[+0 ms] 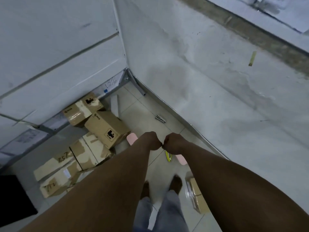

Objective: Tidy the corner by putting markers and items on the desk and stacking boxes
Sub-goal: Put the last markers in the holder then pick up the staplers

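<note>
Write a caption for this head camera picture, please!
Both fists, left hand and right hand, meet above a tiled floor corner scattered with cardboard boxes.

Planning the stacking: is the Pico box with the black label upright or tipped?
Tipped: the Pico box lies askew, leaning on neighbouring boxes.

My arms are bare from the hands up to the edge of the view, with no sleeves, watch or bracelet showing. My left hand point(151, 141) and right hand point(173, 144) wear no gloves or rings that I can make out. Below them I wear loose, pale grey-blue trousers point(168, 213) and dark shoes point(175, 183), blurred.
</note>
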